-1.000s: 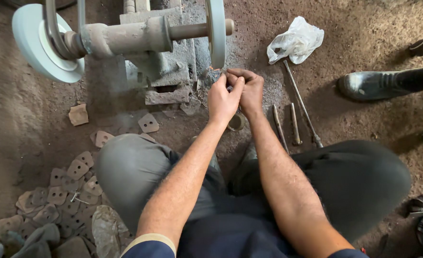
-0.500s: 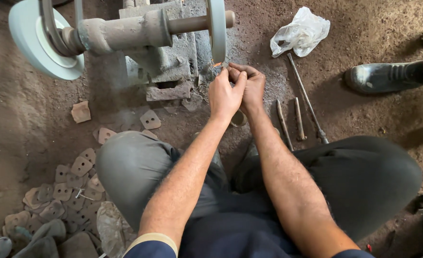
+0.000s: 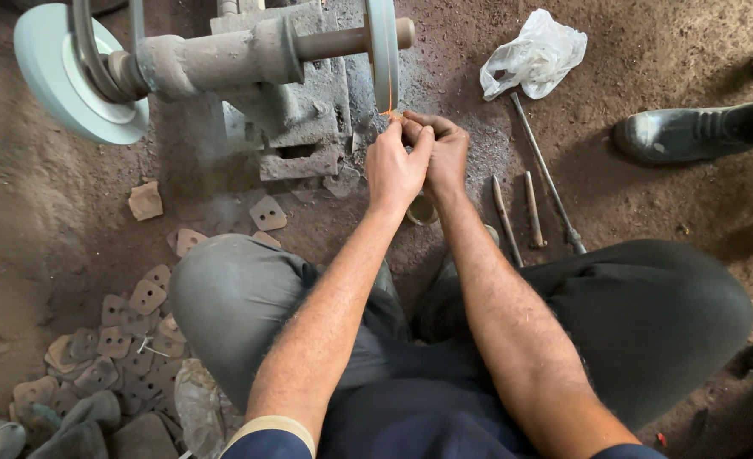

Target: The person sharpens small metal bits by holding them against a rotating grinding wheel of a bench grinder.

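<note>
Both grips are closed together around one small workpiece (image 3: pixel 396 116), which is almost wholly hidden between the fingertips; its kind cannot be told. Left hand (image 3: pixel 396 166) and right hand (image 3: pixel 441 151) press against each other, thumbs and forefingers pinched at 12 o'clock from the knuckles, with both forearms reaching straight out from the body over the knees. The pinched piece sits at the very tip of the two hands and meets the lower edge of the thin grinding wheel (image 3: pixel 383 51), where a short orange streak of sparks shows. That wheel stands edge-on at 12 o'clock from the hands, mounted on a dusty shaft (image 3: pixel 249 55) that runs toward 9 o'clock to a broad pale disc (image 3: pixel 53 81). A grey stand (image 3: pixel 304 110) carries the shaft, just beside the left hand at 10 o'clock.

On the dirt floor (image 3: pixel 36 246), at 3 o'clock from the hands, lie several long metal rods (image 3: pixel 546 174), near but apart from the right wrist. A crumpled plastic bag (image 3: pixel 534 53) rests at 2 o'clock. Flat tan blanks (image 3: pixel 142 297) with small holes are scattered at 8 o'clock beside the left knee. Another person's dark boot (image 3: pixel 691 132) stands at 3 o'clock, well apart.
</note>
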